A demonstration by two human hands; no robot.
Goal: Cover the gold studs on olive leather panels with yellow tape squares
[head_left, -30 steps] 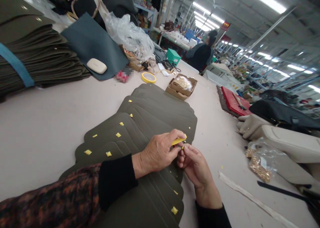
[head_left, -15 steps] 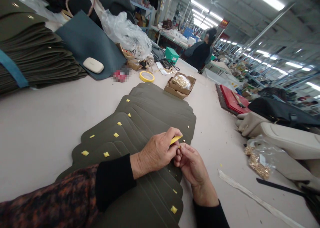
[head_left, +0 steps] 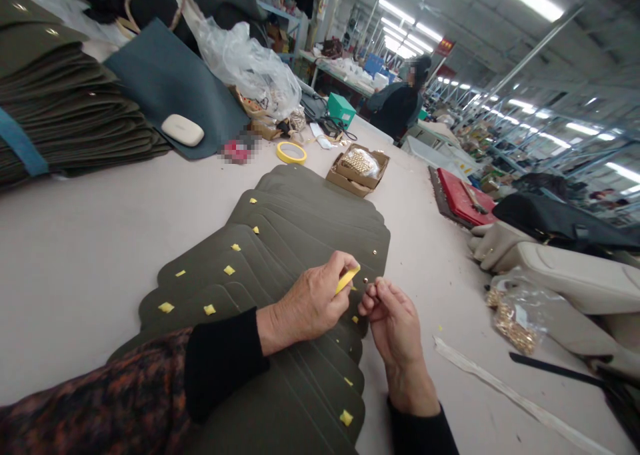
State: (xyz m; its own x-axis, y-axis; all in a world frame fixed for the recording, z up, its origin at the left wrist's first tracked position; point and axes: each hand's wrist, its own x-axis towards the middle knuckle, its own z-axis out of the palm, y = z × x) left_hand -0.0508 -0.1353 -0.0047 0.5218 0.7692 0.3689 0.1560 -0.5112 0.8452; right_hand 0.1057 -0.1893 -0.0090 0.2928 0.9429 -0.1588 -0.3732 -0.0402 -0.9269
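Note:
My left hand (head_left: 316, 300) is closed on a yellow tape roll (head_left: 347, 280), seen edge-on between thumb and fingers. It hovers over a fanned stack of olive-green panels (head_left: 310, 208) that overlap one another. Just right of it, at the stack's right edge, my right hand (head_left: 397, 325) has thumb and fingertips pinched together; whatever they hold is too small or hidden to name. Small yellow tape pieces (head_left: 229, 270) are dotted along both sides of the panels. One tape piece (head_left: 355, 320) lies between my hands. A gold-coloured stud (head_left: 365, 280) shows beside my right fingertips.
Beyond the panels lie another yellow tape roll (head_left: 291, 152) and a cardboard box (head_left: 350, 183) of gold-coloured hardware. A strapped stack of olive pieces (head_left: 75, 102) stands at left. Right are a white strip (head_left: 495, 382), a bag of gold hardware (head_left: 517, 322) and beige bags (head_left: 575, 272). A person (head_left: 400, 102) sits farther back.
My right hand has drawn slightly right, away from my left hand, opening a gap between them. A yellow piece on the panel now shows in that gap. My left hand keeps the tape roll.

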